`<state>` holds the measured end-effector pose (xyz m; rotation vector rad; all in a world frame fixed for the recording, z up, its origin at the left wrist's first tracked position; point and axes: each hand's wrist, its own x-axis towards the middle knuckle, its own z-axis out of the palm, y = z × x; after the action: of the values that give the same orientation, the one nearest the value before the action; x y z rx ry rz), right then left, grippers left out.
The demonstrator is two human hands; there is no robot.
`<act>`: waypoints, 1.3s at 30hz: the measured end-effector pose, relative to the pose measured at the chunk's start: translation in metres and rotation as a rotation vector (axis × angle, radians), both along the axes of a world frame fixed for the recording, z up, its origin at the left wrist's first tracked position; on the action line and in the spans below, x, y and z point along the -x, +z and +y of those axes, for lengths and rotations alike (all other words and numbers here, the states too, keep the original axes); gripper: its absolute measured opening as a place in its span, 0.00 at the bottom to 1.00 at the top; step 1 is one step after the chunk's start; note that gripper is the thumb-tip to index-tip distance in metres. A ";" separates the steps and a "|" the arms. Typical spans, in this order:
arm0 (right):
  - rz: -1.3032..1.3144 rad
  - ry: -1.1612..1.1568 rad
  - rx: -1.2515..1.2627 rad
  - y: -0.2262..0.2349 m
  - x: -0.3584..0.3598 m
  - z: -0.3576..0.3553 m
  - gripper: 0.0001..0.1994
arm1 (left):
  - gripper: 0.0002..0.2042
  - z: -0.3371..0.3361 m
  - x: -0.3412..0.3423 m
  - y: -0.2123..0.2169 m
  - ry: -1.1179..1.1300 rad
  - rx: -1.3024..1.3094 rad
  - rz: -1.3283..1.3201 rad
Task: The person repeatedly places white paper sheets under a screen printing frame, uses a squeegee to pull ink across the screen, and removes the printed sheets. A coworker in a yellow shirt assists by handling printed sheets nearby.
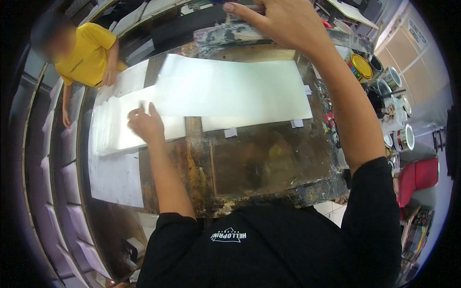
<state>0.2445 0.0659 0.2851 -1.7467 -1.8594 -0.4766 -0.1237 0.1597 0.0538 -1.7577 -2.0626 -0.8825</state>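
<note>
My left hand [146, 126], blurred by motion, is over a stack of white paper [122, 129] at the left of the worktable; its thumb and fingers look apart. Just beside it is the left end of a long white sheet [235, 86], which slants across the table. Under that sheet, the edge of another white sheet [216, 124] shows. Small white tabs [231, 132] sit along the near edge. My right hand [288, 21] is raised at the top of the picture, its fingers bent around something mostly cut off by the picture's edge. A paint-stained bar [230, 34] lies below it.
Someone in a yellow shirt [91, 53] stands at the far left, next to shelves [72, 182] holding white sheets. Paint cans [360, 67] crowd the right side, with a red chair [418, 180] nearer. The table's dark board [269, 163] is stained.
</note>
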 end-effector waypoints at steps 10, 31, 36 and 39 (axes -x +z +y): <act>0.012 -0.031 0.085 0.011 -0.007 0.010 0.43 | 0.31 -0.139 -0.265 -0.074 -1.028 0.337 0.074; -0.069 0.042 -0.031 0.017 -0.015 0.025 0.46 | 0.41 -0.134 -0.288 -0.078 -1.103 0.434 0.142; -0.031 0.019 -0.006 0.018 -0.015 0.023 0.46 | 0.57 -0.144 -0.292 -0.075 -1.087 0.372 0.119; -0.025 0.001 -0.016 0.016 -0.017 0.026 0.46 | 0.59 -0.146 -0.292 -0.068 -1.110 0.393 0.141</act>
<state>0.2611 0.0919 0.3007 -1.7373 -1.8686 -0.5142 0.1686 0.0135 -0.0143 -3.1273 -1.0849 -0.5285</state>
